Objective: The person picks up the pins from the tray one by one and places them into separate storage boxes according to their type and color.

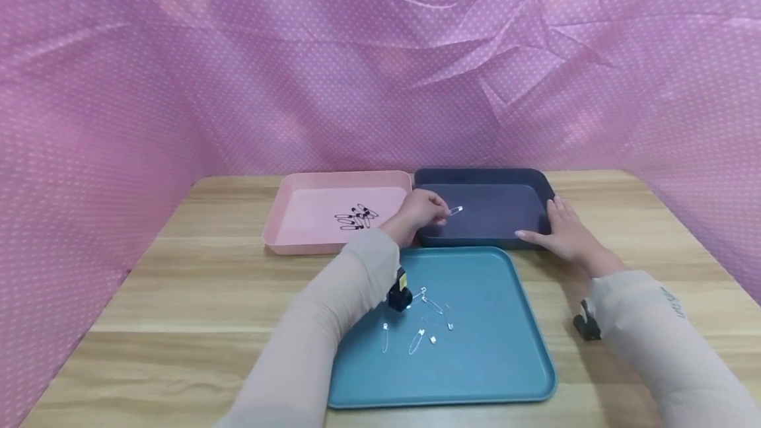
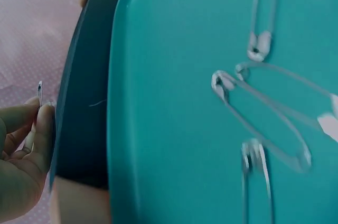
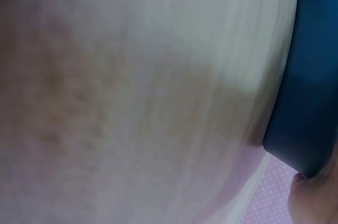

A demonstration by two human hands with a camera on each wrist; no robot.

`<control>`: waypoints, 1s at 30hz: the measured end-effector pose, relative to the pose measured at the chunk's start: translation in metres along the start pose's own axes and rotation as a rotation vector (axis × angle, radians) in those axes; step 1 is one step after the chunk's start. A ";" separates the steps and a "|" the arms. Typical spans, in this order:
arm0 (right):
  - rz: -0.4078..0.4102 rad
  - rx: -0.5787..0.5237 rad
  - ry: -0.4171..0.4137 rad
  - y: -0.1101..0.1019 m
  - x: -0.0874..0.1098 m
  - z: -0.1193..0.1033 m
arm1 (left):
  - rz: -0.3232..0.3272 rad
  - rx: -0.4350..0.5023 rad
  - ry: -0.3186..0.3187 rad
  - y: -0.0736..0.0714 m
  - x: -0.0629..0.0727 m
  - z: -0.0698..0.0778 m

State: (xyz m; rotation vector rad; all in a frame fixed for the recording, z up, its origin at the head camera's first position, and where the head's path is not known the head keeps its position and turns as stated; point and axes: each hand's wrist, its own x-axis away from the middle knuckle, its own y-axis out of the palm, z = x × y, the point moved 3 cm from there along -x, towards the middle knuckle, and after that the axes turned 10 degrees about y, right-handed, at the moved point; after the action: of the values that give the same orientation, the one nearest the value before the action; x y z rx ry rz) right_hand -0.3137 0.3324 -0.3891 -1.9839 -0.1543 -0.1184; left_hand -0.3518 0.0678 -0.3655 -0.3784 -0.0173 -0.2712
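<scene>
Between thumb and fingers my left hand [image 1: 423,209] pinches a silver safety pin [image 1: 456,210], held over the left part of the dark blue tray [image 1: 484,242]. In the left wrist view the tip of that safety pin [image 2: 40,91] sticks out above the fingertips. My right hand [image 1: 567,233] rests on the right rim of the dark blue tray, thumb spread toward its front edge. Several silver safety pins [image 1: 417,342] lie scattered on the teal tray [image 1: 487,375] in front. In the right wrist view only part of the right hand [image 3: 314,197] shows.
A pink tray [image 1: 303,248] at the back left holds several black safety pins [image 1: 355,218] in a heap. It stands beside the dark blue tray. The wooden table [image 1: 178,296] extends on both sides, with a pink dotted cloth [image 1: 368,71] behind.
</scene>
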 end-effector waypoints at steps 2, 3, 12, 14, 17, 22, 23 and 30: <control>0.001 -0.008 0.001 0.001 -0.001 0.000 | 0.016 0.010 0.003 0.004 -0.006 -0.002; 0.002 -0.007 0.001 0.002 -0.001 0.000 | 0.022 0.003 0.004 0.006 -0.009 -0.003; -0.003 0.005 0.014 -0.001 -0.001 0.001 | 0.080 -0.165 -0.020 0.021 -0.029 -0.002; -0.005 0.008 0.013 -0.002 -0.001 0.001 | 0.094 -0.209 -0.035 0.025 -0.032 -0.002; -0.006 0.013 0.014 -0.002 -0.002 0.001 | 0.103 -0.252 -0.053 0.030 -0.035 -0.003; 0.000 0.011 0.016 -0.003 -0.003 0.001 | 0.107 -0.360 0.008 0.045 -0.067 -0.037; 0.001 0.010 0.015 -0.003 -0.003 0.001 | 0.093 -0.381 0.004 0.049 -0.078 -0.048; 0.012 0.007 0.008 -0.001 -0.002 0.001 | -0.017 -0.452 0.040 0.040 -0.058 -0.029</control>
State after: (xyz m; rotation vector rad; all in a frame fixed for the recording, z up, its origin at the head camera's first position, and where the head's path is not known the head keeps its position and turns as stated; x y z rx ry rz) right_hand -0.3158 0.3338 -0.3890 -1.9769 -0.1373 -0.1180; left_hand -0.3983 0.1079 -0.4107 -0.8224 0.0816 -0.2987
